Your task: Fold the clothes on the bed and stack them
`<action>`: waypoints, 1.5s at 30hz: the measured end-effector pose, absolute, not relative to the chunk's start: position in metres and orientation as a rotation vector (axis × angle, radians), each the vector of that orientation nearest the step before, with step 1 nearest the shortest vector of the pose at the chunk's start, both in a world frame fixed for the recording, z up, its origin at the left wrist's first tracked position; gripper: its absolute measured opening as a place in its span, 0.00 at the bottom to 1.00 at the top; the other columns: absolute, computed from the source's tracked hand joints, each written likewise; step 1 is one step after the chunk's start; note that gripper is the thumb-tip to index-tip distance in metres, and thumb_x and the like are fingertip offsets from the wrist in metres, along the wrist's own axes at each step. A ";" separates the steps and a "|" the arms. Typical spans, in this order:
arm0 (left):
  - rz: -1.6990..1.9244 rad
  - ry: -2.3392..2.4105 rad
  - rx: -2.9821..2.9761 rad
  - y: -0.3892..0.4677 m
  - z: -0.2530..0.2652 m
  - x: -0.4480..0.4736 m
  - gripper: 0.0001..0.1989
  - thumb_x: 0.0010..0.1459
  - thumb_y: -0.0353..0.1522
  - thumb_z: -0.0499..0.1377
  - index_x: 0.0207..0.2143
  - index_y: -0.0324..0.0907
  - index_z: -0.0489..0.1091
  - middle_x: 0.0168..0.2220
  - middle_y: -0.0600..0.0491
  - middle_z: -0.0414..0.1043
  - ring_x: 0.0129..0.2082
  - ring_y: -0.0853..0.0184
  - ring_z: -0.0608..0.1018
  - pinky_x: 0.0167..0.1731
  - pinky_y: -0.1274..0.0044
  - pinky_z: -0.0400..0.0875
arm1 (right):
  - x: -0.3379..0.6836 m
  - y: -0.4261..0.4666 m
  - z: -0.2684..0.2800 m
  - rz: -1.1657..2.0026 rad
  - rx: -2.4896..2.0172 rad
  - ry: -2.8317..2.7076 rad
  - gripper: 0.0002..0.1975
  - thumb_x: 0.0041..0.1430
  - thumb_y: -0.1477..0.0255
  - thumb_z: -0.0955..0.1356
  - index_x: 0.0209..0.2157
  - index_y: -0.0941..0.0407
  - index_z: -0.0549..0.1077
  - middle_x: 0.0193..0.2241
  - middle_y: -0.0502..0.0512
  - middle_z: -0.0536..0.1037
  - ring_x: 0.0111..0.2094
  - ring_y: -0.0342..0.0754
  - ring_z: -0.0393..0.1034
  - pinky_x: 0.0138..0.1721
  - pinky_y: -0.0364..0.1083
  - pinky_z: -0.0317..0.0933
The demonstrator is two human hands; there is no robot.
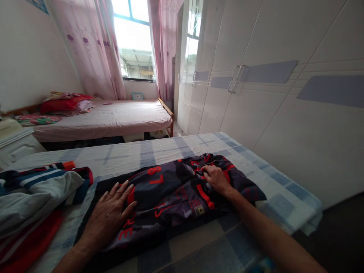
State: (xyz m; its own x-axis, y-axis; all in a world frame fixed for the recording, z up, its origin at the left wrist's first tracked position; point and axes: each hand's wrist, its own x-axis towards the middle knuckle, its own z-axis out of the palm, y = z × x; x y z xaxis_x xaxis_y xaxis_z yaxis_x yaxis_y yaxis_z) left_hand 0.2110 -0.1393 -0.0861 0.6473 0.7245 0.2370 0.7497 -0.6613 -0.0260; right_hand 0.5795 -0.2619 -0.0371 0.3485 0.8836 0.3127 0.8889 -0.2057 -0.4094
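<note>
- Flat and unclenched, the left hand (112, 208) lay palm down on the left part of a dark garment (170, 193), its fingers spread.
- Bent at the fingers, the right hand (217, 180) touched the garment's right part, where cloth was bunched around the fingertips. Whether it pinched a fold or only pressed could not be told, as the fingertips were partly hidden.
- Printed with red letters and numbers, the garment lay across the near middle of a blue-and-white checked sheet (280, 206), between the two hands.
- Work on the garment looked partway along: its left and middle parts lay fairly flat in a long, low shape, with the lettering in plain sight.
- Less settled was the right part, rumpled under the right hand and uneven along its far edge.
- Black cloth (92, 201) showed along the left and near edges; whether it belonged to the garment could not be told.
- Other clothes (45, 189), in grey, blue, white and red, lay in a loose heap on the left of the sheet, apart from both hands and not in any neat shape.
- Beyond, a pink-covered bed (119, 117) stood at the far left under a window (133, 38); a white wardrobe (284, 129) lined the right.
</note>
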 end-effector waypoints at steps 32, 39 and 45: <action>-0.548 -1.044 -3.058 -0.210 -0.071 0.331 0.29 0.61 0.45 0.49 0.61 0.42 0.56 0.65 0.46 0.50 0.65 0.55 0.52 0.62 0.61 0.48 | 0.657 -0.339 -0.003 1.338 -1.765 -0.517 0.10 0.51 0.65 0.69 0.34 0.54 0.76 0.32 0.54 0.81 0.38 0.53 0.76 0.48 0.49 0.69; -0.522 -0.974 -3.123 -0.210 -0.071 0.332 0.29 0.61 0.46 0.48 0.60 0.41 0.58 0.63 0.46 0.56 0.63 0.54 0.56 0.60 0.59 0.50 | 0.635 -0.328 0.026 1.260 -1.806 -0.585 0.07 0.49 0.71 0.70 0.33 0.55 0.73 0.28 0.53 0.81 0.28 0.51 0.76 0.38 0.49 0.72; -0.521 -0.949 -3.156 -0.210 -0.057 0.334 0.25 0.60 0.43 0.51 0.56 0.39 0.62 0.60 0.43 0.61 0.60 0.51 0.61 0.58 0.57 0.54 | 0.564 -0.300 0.088 1.089 -1.845 -0.770 0.13 0.44 0.76 0.69 0.35 0.54 0.74 0.26 0.53 0.80 0.26 0.51 0.75 0.31 0.48 0.71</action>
State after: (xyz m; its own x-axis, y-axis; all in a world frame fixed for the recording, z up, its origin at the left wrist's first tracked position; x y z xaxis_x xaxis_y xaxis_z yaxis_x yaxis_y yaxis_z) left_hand 0.3337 -0.2101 -0.0566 0.7914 0.5632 0.2376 0.5029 -0.8208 0.2708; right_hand 0.5641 -0.2995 0.0877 0.4343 0.8161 -0.3813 0.0881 -0.4598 -0.8837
